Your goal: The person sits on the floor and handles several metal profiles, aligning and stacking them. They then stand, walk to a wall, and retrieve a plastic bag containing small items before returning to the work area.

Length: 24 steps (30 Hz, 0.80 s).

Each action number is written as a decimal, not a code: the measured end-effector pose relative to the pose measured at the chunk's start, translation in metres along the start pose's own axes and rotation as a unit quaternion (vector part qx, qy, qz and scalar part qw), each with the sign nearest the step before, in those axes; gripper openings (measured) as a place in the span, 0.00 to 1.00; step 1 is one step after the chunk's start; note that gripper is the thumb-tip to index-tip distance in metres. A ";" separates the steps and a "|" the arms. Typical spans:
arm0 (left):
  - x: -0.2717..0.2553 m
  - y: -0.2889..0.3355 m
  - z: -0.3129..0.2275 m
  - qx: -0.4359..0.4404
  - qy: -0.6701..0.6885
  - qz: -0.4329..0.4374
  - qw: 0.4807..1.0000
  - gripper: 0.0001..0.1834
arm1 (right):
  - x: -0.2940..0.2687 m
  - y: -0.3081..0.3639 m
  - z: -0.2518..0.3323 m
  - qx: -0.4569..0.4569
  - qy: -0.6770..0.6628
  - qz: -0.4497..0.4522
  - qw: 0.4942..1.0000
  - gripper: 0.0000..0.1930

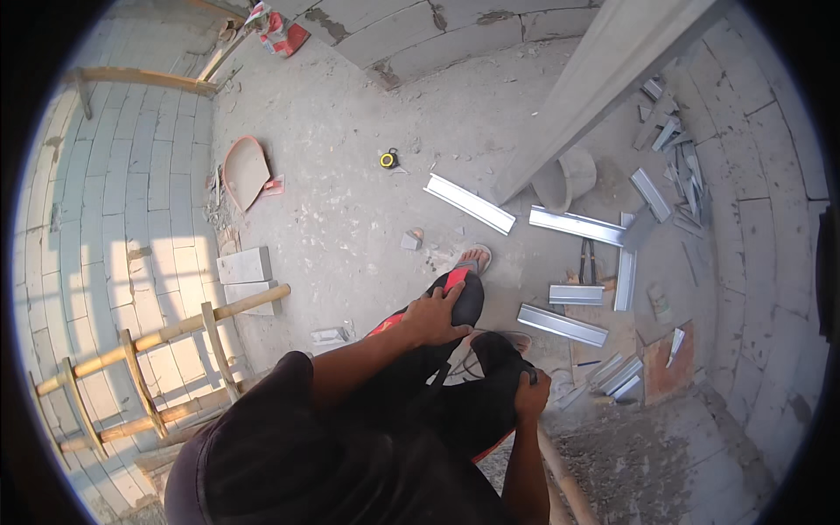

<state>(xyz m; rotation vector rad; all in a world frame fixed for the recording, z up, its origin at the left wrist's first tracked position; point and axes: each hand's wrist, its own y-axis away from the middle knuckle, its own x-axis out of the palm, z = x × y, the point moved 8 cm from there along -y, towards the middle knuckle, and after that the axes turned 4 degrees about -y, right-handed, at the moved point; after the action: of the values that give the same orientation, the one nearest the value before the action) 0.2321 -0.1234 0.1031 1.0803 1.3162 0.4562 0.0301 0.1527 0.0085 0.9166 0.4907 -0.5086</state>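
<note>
Head view, left hand (435,317): lies flat, fingers spread, on the raised knee of the black trousers (464,302); it grips nothing.
Right hand (531,394): curled closed on the trouser cloth at the other thigh.
Step, as I judge it: a pause, no tool taken up.
Nearest work things: metal channel offcuts (562,325) on the concrete floor (350,175), just beyond the sandalled foot (475,258); a yellow tape measure (388,159) lies well apart.
Next move calls for: bending down to reach the floor.
</note>
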 end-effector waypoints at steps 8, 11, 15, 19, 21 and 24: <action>0.040 0.142 0.145 -0.129 0.097 0.072 0.984 0.66 | 0.035 0.070 0.025 0.078 0.183 0.180 0.963 0.34; 0.085 0.187 0.220 -0.190 0.259 0.056 0.945 0.66 | 0.026 0.078 0.022 0.080 0.175 0.196 0.962 0.40; 0.098 0.190 0.269 -0.153 0.500 -0.023 0.852 0.64 | 0.020 0.096 0.045 0.191 -0.130 0.271 0.934 0.43; 0.124 0.190 0.310 -0.120 0.674 -0.012 0.729 0.60 | -0.004 0.120 0.162 0.288 -0.218 0.268 0.893 0.42; 0.132 0.222 0.311 -0.118 0.781 0.049 0.611 0.55 | -0.020 0.100 0.218 0.249 -0.146 0.244 0.926 0.42; 0.110 0.285 0.307 -0.121 0.886 0.145 0.424 0.47 | -0.003 0.060 0.317 0.171 -0.057 0.222 0.958 0.41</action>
<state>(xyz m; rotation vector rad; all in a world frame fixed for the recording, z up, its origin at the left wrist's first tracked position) 0.6260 -0.0149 0.2467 0.1086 2.6124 2.4305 0.1213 -0.0810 0.2111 1.2801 0.0803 -0.2334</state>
